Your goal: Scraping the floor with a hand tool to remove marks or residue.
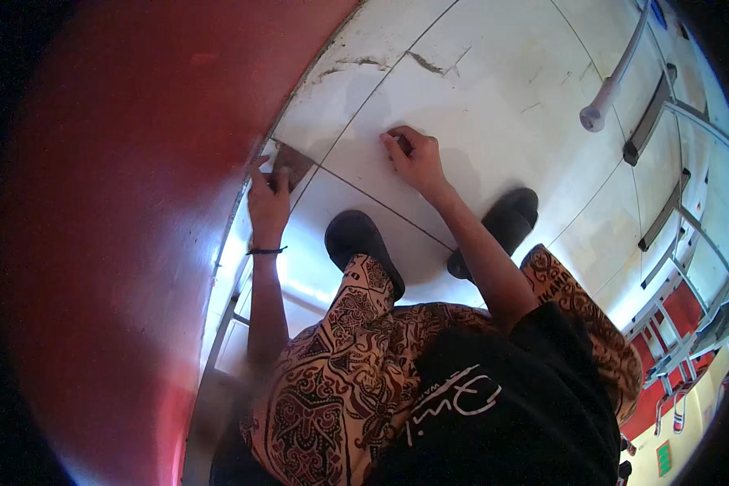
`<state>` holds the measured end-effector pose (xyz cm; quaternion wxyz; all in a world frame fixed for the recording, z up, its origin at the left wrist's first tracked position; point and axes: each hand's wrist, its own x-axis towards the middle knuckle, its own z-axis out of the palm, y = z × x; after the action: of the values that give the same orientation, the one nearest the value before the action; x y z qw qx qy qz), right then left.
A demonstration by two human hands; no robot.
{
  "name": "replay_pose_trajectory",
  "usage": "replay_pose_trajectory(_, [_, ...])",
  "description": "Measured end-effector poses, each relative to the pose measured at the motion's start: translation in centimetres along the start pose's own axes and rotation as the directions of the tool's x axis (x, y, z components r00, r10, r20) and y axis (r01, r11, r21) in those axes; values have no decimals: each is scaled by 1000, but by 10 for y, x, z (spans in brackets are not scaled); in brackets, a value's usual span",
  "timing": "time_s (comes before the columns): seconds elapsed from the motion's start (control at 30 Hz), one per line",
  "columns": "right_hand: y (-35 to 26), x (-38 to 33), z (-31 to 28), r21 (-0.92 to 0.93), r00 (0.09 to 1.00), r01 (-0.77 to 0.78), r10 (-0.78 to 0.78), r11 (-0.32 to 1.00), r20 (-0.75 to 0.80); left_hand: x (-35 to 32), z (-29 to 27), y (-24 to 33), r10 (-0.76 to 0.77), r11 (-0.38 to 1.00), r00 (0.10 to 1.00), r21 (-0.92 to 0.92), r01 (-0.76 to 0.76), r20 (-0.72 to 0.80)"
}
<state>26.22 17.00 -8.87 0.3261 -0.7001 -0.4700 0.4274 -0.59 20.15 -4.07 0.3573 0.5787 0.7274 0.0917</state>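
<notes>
By the foot of the red wall (162, 186), my left hand (269, 202) reaches down with its thumb and fingers apart. A dark band circles its wrist. Beside its fingertips is a small brown patch (298, 164) at the corner of a white floor tile (364, 190); whether this is a loose piece or bare floor I cannot tell. Further right, my right hand (417, 158) is low over the tiles, fingers curled and pressed toward the thumb. Something dark shows within its curl, but whether it is a small thing or shadow is unclear.
My feet in dark shoes (356, 239) are on the floor between my arms. Metal furniture legs with dark feet (650, 117) stand at the right, near a pale rod with a rounded end (593, 116). Cracks and grime (425, 63) mark the tiles ahead.
</notes>
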Motion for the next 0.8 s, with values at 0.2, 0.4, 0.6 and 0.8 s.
replay_pose_trajectory(0.2, [-17,5,6,-144,992,93,-104,985,-72,-7,-2,-13,217,926,955,351,-136,-201])
replay_pose_trajectory(0.4, [-21,6,8,-206,996,88,-92,975,-13,13,29,4,268,897,917,423,-126,-294])
replay_pose_trajectory(0.6, [-18,6,6,-175,999,43,-47,984,-19,44,44,47,212,889,956,447,-103,-202])
replay_pose_trajectory(0.8, [-11,1,2,-113,998,59,-62,992,-23,59,52,75,344,870,922,429,-243,-176])
